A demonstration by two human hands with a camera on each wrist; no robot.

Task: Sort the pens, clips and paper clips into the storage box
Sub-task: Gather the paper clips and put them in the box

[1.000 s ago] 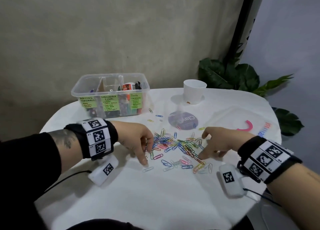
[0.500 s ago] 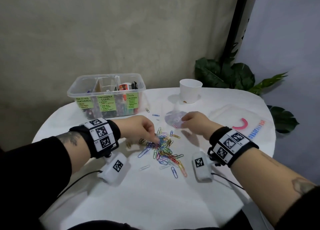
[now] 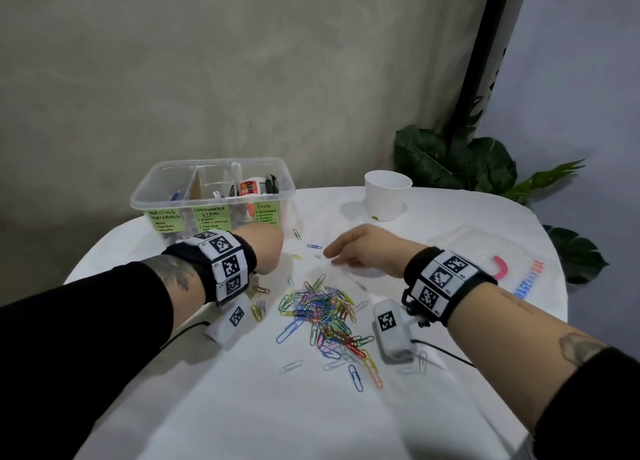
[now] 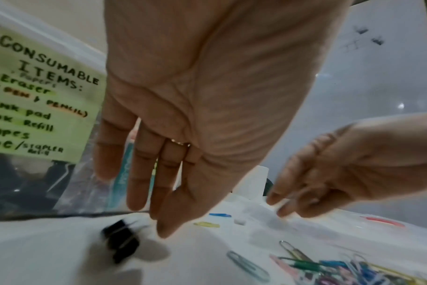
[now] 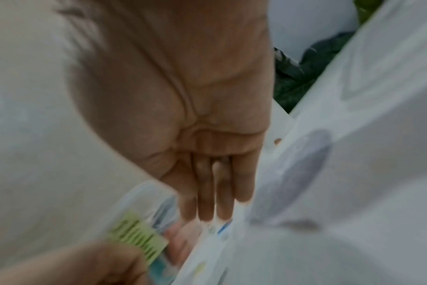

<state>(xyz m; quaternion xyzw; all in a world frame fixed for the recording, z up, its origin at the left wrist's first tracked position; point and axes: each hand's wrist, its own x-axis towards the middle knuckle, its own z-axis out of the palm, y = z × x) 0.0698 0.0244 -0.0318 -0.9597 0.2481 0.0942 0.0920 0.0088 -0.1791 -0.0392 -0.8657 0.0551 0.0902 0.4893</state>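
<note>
Black binder clips (image 4: 121,242) lie blurred on the white tablecloth (image 3: 242,407) just below the fingertips of the left hand (image 4: 202,108), whose fingers (image 4: 144,173) hang straight and relaxed, holding nothing. Right hand (image 3: 363,248): fingers extended side by side, tips low over the cloth near a blue paper clip (image 3: 314,246), a yellow paper clip (image 3: 297,256) and a small white piece (image 3: 318,256); whether the tips touch anything cannot be told. Between and nearer than the two wrists lies a loose heap of coloured paper clips (image 3: 322,314), with strays around it. Clear plastic storage box (image 3: 211,196) stands at the table's far left, just beyond the left hand, divided into compartments labelled with green notes (image 4: 37,108), pens and a glue bottle (image 3: 250,187) inside. White cup (image 3: 387,193) stands far centre; a clear lid (image 3: 485,262) lies to the right.
</note>
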